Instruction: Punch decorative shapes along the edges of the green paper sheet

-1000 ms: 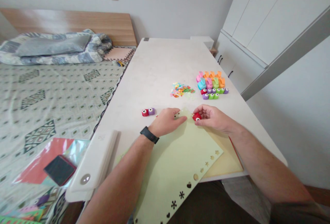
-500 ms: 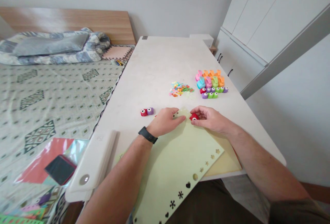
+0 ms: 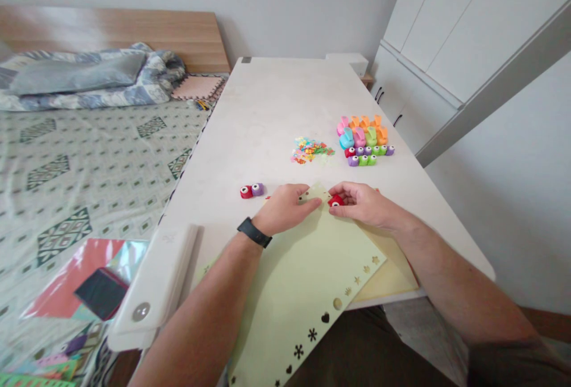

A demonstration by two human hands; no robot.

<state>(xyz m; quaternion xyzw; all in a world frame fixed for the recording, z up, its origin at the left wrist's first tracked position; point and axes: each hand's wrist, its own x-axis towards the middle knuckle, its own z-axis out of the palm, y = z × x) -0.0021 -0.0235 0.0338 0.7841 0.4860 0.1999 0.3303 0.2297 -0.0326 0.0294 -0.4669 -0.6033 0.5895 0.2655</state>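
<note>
A pale green sheet of paper [image 3: 294, 274] lies turned at an angle in front of me, with hearts, stars, snowflakes and other shapes cut out along its edges. My left hand [image 3: 288, 207] pinches the sheet near its far corner, thumb on top and the other fingers mostly hidden. At that corner's right edge, my right hand [image 3: 359, 201] grips a small red craft punch [image 3: 336, 201] between thumb and fingers. Whether the paper sits in the punch's slot cannot be made out. Yellow paper [image 3: 388, 265] shows under the green sheet.
Left of my hands stand a red punch [image 3: 245, 191] and a purple punch [image 3: 257, 189]. Farther off lie a pile of colourful paper cutouts [image 3: 311, 150] and rows of larger punches [image 3: 359, 137]. A long white device [image 3: 156, 280] sits along the table's left edge, beside the bed.
Both hands keep their hold on the sheet and the red punch, almost unmoved. The whole view has shifted slightly.
</note>
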